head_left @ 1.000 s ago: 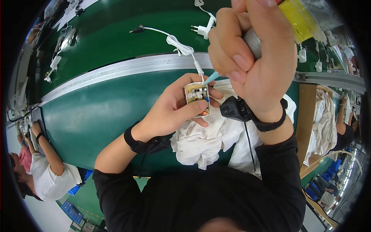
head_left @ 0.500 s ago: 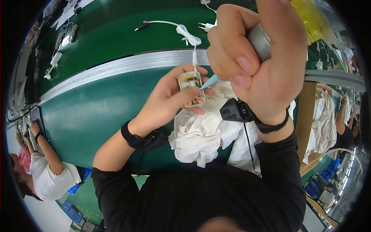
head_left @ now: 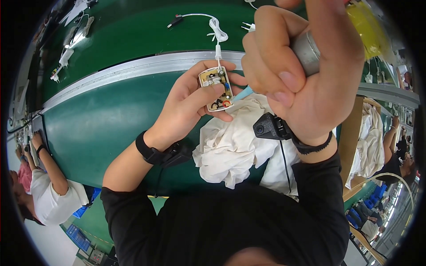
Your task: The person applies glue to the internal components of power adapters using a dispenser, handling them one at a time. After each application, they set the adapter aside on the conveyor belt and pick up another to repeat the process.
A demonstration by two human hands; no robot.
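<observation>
In my left hand is an open white charger housing, its circuit board and small parts showing. My thumb lies across the board while the fingers stretch behind the housing. A white cable runs from its top to a tied coil and a dark connector lying beyond the rail. Close to the camera, my right hand is wrapped round a dispenser with a grey cylinder and a light-blue tapered tip. The tip is at the housing's lower right corner; whether it touches cannot be made out.
A crumpled white cloth lies on the green table below my hands. A metal rail crosses behind them. White chargers lie far left; a cardboard box with cloth stands right. Another person sits at left.
The charger housing and my left hand have moved up and slightly left. The blue tip has gone from the board's right middle to the lower right corner. My right hand has shifted slightly right.
</observation>
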